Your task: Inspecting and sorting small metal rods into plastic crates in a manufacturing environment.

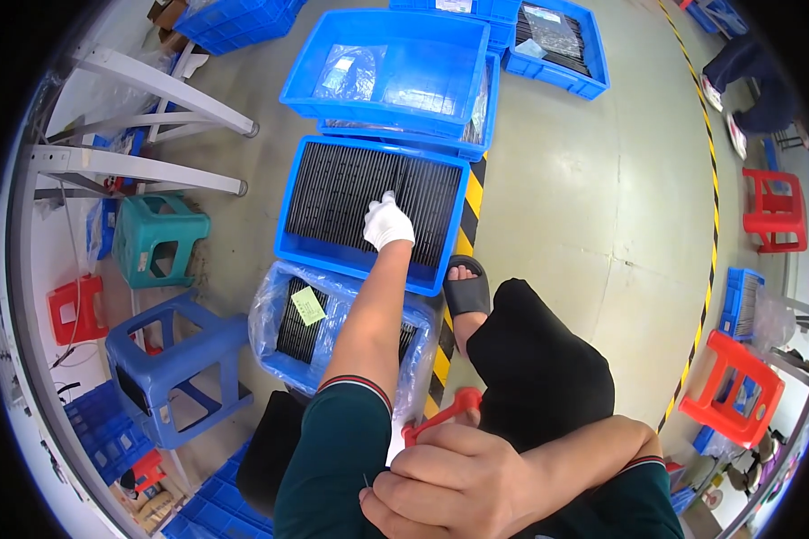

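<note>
My left hand (pixel 388 225), in a white glove, reaches into a blue crate (pixel 319 251) packed with rows of thin black strips (pixel 342 184). Its fingers are curled against the strips near the middle of the crate; their tips are hidden, so what they grip cannot be seen. My bare right hand (pixel 449 485) is closed in front of my body, low in the view. A tiny thin dark line shows by its fingers, too small to name. Just below the crate stands a second blue crate (pixel 283 364), lined with clear plastic, holding black strips and a yellow-green note (pixel 307 306).
Beyond are stacked blue crates (pixel 386 25) and another crate (pixel 593 88) of black pieces. A blue stool (pixel 175 359), a green stool (pixel 162 238) and white table legs (pixel 153 171) stand left. Red stools (pixel 737 386) and a person's legs (pixel 751 81) are right. Striped tape (pixel 470 207) marks the floor.
</note>
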